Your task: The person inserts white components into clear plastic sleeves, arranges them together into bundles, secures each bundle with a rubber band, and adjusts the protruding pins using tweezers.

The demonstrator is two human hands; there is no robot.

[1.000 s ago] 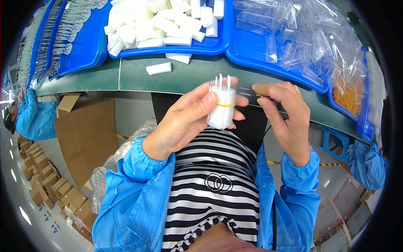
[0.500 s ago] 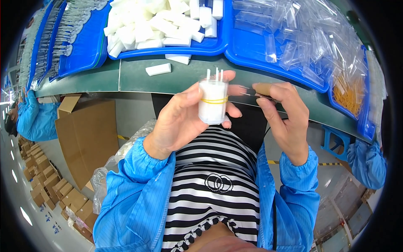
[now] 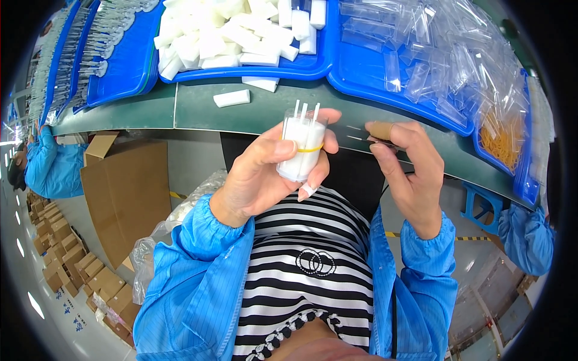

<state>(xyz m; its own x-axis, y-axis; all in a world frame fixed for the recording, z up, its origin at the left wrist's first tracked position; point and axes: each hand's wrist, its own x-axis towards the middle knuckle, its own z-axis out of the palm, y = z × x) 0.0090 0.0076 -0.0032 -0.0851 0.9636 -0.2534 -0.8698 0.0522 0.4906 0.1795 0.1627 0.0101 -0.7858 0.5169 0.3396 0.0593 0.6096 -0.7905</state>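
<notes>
My left hand [image 3: 244,177] is closed around a clear plastic cup [image 3: 294,163] in front of my chest, near the table's front edge. White filling [image 3: 300,131] shows through the cup's wall, and a yellow rubber band [image 3: 310,149] circles it. Several thin white sticks [image 3: 304,111] poke up from its top. My right hand [image 3: 412,180], with a tan wrap on its index finger, pinches dark tweezers [image 3: 359,139]. Their two tips point left toward the cup, apart from it and slightly spread.
White foam blocks fill a blue tray [image 3: 259,73]; one loose block [image 3: 232,98] lies before it. Another blue tray [image 3: 361,81] holds clear plastic sleeves, with yellow rubber bands [image 3: 500,138] beside it. A cardboard box [image 3: 129,198] stands at left; other people sit on both sides.
The cup has tilted slightly in my left hand, and the fingers have shifted around it. The tweezers have stayed close to their earlier place, their tips now clear of the left fingers.
</notes>
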